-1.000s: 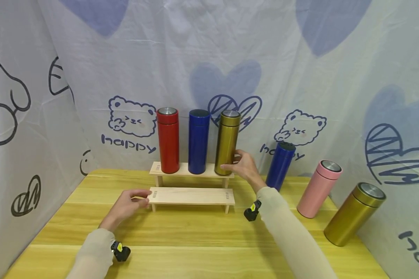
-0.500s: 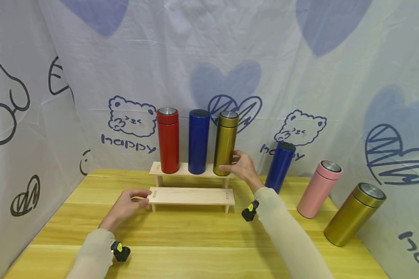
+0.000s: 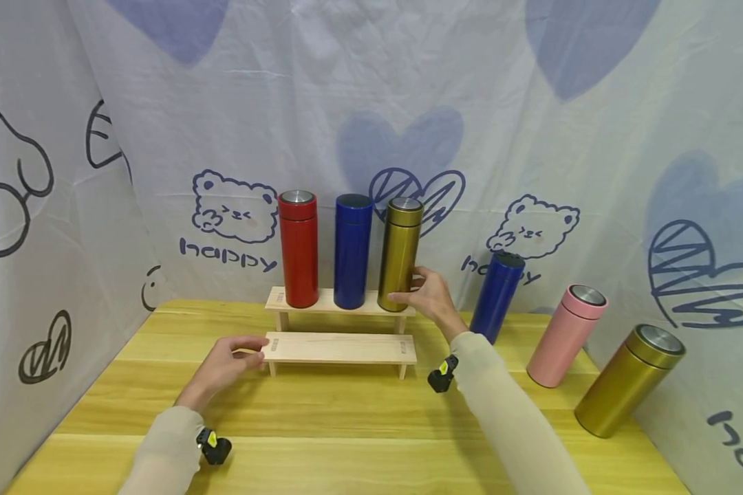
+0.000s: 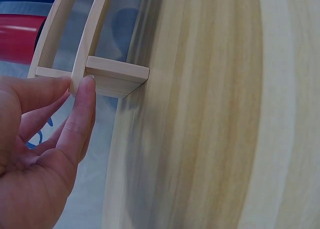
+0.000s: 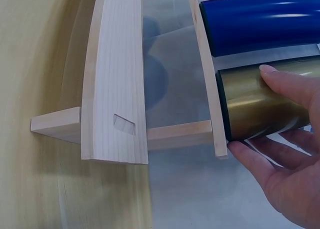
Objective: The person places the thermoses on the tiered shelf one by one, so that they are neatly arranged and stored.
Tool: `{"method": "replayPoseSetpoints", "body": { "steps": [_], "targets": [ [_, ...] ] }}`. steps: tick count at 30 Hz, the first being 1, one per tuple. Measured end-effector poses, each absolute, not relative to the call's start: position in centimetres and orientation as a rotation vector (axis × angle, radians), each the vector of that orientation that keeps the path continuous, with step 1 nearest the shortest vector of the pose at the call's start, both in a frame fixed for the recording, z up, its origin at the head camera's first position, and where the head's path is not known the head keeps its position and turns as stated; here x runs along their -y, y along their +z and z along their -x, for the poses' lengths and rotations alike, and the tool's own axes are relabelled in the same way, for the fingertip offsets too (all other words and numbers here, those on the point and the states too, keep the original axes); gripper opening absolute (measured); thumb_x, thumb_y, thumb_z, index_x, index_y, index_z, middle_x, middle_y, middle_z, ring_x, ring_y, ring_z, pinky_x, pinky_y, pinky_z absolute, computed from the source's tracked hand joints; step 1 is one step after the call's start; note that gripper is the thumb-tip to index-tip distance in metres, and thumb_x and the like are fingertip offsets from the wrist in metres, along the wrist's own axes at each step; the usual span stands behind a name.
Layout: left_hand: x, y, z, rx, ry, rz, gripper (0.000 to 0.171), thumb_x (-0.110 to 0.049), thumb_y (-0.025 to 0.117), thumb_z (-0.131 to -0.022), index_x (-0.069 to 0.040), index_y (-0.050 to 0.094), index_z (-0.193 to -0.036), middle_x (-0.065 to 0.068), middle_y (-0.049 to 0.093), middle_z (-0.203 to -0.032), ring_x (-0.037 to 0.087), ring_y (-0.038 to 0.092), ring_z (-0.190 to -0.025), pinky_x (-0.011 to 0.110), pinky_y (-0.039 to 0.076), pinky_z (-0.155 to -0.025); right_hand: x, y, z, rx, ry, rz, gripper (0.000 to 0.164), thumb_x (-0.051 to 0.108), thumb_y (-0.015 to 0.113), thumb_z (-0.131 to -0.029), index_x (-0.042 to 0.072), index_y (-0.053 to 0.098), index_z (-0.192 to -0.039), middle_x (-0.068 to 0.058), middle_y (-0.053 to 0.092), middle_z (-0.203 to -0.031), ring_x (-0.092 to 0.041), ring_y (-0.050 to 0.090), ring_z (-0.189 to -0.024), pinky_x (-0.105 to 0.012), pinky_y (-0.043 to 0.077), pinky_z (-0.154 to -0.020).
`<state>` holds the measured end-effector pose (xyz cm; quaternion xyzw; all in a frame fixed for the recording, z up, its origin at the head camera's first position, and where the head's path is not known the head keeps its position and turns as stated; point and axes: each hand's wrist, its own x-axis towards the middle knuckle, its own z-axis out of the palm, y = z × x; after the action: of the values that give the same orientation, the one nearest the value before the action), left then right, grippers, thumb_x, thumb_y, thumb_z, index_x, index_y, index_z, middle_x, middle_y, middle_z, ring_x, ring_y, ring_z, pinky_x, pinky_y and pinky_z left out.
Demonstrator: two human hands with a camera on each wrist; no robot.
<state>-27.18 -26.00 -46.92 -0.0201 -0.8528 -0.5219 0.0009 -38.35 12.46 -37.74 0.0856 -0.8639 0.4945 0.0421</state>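
Observation:
My right hand [image 3: 432, 297] grips the lower part of a gold thermos bottle [image 3: 400, 254], thumb on the near side and fingers round the far side. The bottle stands upright at the right end of the upper shelf of a two-tier wooden rack [image 3: 340, 348]. A blue thermos [image 3: 352, 254] and a red thermos [image 3: 299, 254] stand to its left on the same shelf. With thumb and fingers, my left hand [image 3: 225, 364] pinches the left end of the lower board; in the left wrist view the fingertips [image 4: 86, 86] meet at the board's edge.
On the table's right side stand another blue thermos [image 3: 497, 295], a pink thermos [image 3: 566, 337] and a second gold thermos [image 3: 628, 381]. A printed white cloth [image 3: 322, 103] hangs behind and beside the wooden table [image 3: 322, 447].
The gold thermos in my right hand has shifted slightly left and now stands straighter on the upper shelf; the right hand moved with it. My left hand has stayed put.

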Motion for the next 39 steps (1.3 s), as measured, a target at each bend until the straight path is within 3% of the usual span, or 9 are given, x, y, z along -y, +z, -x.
{"method": "replayPoseSetpoints", "body": {
  "steps": [21, 39],
  "targets": [
    [25.91, -46.73, 27.12, 2.670, -1.633, 0.070, 0.036, -0.004, 0.064, -0.099, 0.006, 0.064, -0.134, 0.030, 0.062, -0.139, 0.021, 0.073, -0.100, 0.017, 0.054, -0.080, -12.61, -37.91, 38.34, 2.662, 1.496, -0.305, 0.084, 0.024, 0.089, -0.080, 0.002, 0.048, -0.150, -0.024, 0.067, -0.132, -0.037, 0.065, -0.122, -0.049, 0.056, -0.098],
    [25.88, -46.95, 27.22, 2.663, -1.645, 0.064, 0.037, -0.004, 0.064, -0.099, 0.005, 0.064, -0.134, 0.030, 0.062, -0.138, 0.022, 0.073, -0.102, 0.019, 0.056, -0.080, -12.88, -38.23, 38.14, 2.664, 1.475, -0.337, 0.081, 0.026, 0.087, -0.082, 0.005, 0.049, -0.150, -0.022, 0.067, -0.132, -0.036, 0.065, -0.120, -0.046, 0.057, -0.095]
  ]
}}
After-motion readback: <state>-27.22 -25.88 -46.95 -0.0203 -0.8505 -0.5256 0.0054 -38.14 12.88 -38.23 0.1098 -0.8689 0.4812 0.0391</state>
